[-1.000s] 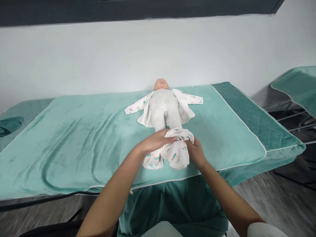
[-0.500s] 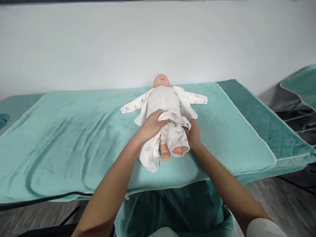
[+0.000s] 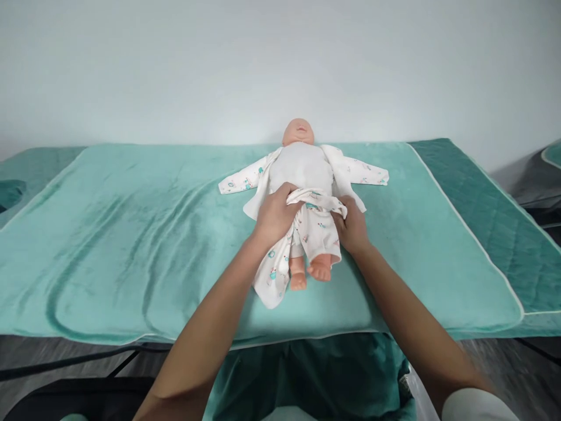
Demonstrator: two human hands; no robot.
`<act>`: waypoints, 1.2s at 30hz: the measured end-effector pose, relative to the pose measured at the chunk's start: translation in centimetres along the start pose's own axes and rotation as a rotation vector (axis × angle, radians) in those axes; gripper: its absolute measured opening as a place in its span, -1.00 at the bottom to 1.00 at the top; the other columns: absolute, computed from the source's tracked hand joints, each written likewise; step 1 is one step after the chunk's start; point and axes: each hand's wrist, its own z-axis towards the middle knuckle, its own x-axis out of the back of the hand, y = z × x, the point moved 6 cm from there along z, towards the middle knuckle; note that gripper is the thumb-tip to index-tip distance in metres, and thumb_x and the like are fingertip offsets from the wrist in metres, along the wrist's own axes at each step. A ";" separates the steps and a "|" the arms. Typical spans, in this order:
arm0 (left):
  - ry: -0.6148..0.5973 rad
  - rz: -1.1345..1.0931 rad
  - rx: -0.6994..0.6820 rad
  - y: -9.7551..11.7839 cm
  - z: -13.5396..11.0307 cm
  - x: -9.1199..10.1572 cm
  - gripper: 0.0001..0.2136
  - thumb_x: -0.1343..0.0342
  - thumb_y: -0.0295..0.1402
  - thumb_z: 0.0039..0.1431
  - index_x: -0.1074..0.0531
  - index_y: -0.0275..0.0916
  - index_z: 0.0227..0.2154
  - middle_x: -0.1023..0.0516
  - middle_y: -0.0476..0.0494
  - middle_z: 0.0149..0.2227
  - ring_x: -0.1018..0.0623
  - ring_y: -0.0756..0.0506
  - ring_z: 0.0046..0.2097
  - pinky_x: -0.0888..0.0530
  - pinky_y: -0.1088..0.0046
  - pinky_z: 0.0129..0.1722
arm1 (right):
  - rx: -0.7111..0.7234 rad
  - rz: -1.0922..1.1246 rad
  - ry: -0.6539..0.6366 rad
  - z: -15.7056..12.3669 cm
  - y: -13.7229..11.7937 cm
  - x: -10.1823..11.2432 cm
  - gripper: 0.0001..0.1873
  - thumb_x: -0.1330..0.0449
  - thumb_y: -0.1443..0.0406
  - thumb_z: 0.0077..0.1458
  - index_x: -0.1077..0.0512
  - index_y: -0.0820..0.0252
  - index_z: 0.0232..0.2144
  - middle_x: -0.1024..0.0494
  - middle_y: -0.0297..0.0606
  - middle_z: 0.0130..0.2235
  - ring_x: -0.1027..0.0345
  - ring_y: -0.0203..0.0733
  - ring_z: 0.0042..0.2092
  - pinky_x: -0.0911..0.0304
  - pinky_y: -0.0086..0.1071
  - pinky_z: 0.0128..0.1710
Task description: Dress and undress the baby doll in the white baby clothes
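A baby doll lies on its back, head toward the wall and feet toward me. Its white printed jacket hangs open at the front, sleeves spread out, over a pale torso. Both of my hands grip the bunched waist of white printed pants at the doll's hips: my left hand on the left side, my right hand on the right. One pant leg covers the doll's leg on the right, its foot poking out at the cuff. The other pant leg hangs loose beside the bare lower leg on the left.
A teal velvety sheet covers the bed, with wrinkles at left. Darker quilted padding shows at the right. A white wall stands behind. Teal cloth covers my lap below the bed edge.
The pants on the right leg have moved up, so more of that foot shows past the cuff. Both hands keep their hold at the waist. The view has shifted slightly.
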 end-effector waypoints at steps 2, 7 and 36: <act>-0.109 -0.165 0.021 -0.4 -0.2 0.2 -0.83 -0.18 -0.25 0.16 -0.46 -0.21 -0.24 -0.54 -0.04 -0.22 -0.50 -0.11 -0.14 -0.36 0.43 -0.13 | 0.112 0.045 0.094 -0.4 -1.1 0.7 -0.79 -0.06 0.25 0.18 -0.30 0.11 -0.12 -0.47 -0.06 -0.08 -0.38 0.04 -0.02 -0.31 -0.08 -0.02; -0.375 -0.496 0.123 -2.7 -1.5 1.0 -0.64 -0.40 -0.18 -0.07 -0.48 -0.25 -0.25 -0.48 -0.01 -0.31 -0.44 -0.02 -0.28 -0.33 0.51 -0.30 | 0.349 0.236 -0.036 -0.3 -5.1 1.8 -0.64 -0.14 0.31 0.16 -0.33 0.14 0.02 -0.45 -0.03 0.05 -0.34 0.04 0.12 -0.28 -0.06 0.09; 0.197 -0.659 0.146 -2.5 -0.2 -0.2 -0.74 -0.31 -0.16 0.11 -0.47 -0.22 -0.28 -0.50 0.01 -0.38 -0.46 0.02 -0.37 -0.41 0.54 -0.36 | -0.078 0.819 -0.747 3.9 -7.9 -3.5 -0.58 -0.44 0.09 -0.04 -0.47 0.17 -0.19 -0.53 -0.32 -0.28 -0.38 -0.19 -0.25 -0.32 -0.31 -0.21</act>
